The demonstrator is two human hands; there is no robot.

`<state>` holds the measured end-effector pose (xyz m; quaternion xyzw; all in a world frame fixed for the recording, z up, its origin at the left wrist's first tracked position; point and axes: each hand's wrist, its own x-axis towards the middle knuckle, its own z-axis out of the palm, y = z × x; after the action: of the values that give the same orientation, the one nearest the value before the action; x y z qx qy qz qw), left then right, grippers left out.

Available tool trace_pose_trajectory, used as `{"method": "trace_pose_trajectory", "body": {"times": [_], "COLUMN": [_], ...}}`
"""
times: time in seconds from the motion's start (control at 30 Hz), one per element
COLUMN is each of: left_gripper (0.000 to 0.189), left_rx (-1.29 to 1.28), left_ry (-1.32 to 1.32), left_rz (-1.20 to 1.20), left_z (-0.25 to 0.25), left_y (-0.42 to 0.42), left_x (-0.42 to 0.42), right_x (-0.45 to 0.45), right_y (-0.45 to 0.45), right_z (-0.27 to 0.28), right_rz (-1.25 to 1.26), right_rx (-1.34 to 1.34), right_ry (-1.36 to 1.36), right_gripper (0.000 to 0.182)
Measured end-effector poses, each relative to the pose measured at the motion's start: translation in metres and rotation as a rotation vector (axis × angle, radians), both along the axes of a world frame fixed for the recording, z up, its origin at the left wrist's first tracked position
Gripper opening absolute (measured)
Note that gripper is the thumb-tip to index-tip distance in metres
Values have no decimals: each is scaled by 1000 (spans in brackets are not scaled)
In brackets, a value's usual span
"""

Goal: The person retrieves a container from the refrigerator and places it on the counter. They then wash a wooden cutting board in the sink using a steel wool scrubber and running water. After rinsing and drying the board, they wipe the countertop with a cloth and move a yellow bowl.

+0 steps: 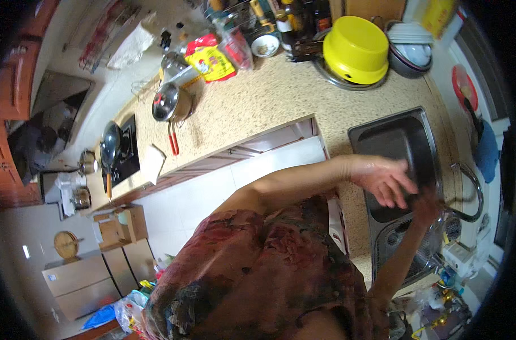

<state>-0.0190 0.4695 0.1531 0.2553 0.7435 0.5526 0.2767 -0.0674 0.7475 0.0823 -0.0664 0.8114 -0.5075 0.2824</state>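
Observation:
Over the dark metal sink (394,136) at the right, my left hand (385,180) looks wet, with its fingers apart and nothing held. My right hand (427,207) is close beyond its fingertips, in front of the curved metal faucet (479,191). Motion blur hides the right hand's fingers, and whether they touch the left hand or the faucet is unclear. Beneath the right forearm is a second basin with a metal drain rack (389,242) in it.
An upturned yellow plastic basin (355,51) and stacked bowls (411,51) stand beyond the sink. Along the speckled countertop (258,97) are a lidded saucepan (171,102), a yellow and red food pouch (211,61), bottles, a white cloth (153,163) and a wok (110,146) on the cooktop.

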Motion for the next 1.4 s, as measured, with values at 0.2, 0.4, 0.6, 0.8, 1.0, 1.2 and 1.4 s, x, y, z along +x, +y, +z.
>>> {"method": "trace_pose_trajectory", "body": {"times": [0.2, 0.4, 0.6, 0.8, 1.0, 1.2, 1.4], "left_gripper": [53, 37, 42, 34, 40, 51, 48], "left_rx": [-701, -1389, -1054, -1062, -1034, -829, -705], "left_ry": [-8, -194, -508, -501, -592, -664, -728], "left_rz": [16, 174, 563, 880, 1171, 1400, 1332], "left_z": [-148, -124, -129, -132, -118, -93, -131], "left_y": [-137, -283, -349, -381, -382, -375, -427], "left_x": [137, 288, 402, 460, 510, 575, 607], "right_x": [55, 133, 169, 242, 363, 480, 548], "right_y": [-22, -136, -322, -529, -706, -854, -892], "right_z": [-71, -115, -87, -3, -18, -58, -85], "right_rz": [-199, -97, 460, 640, 1080, 1125, 1114], "right_rx": [95, 76, 87, -288, -468, -71, 298], "right_ry": [-146, -156, 321, 60, -65, 399, 627], "right_gripper": [29, 26, 22, 20, 20, 45, 90]}}
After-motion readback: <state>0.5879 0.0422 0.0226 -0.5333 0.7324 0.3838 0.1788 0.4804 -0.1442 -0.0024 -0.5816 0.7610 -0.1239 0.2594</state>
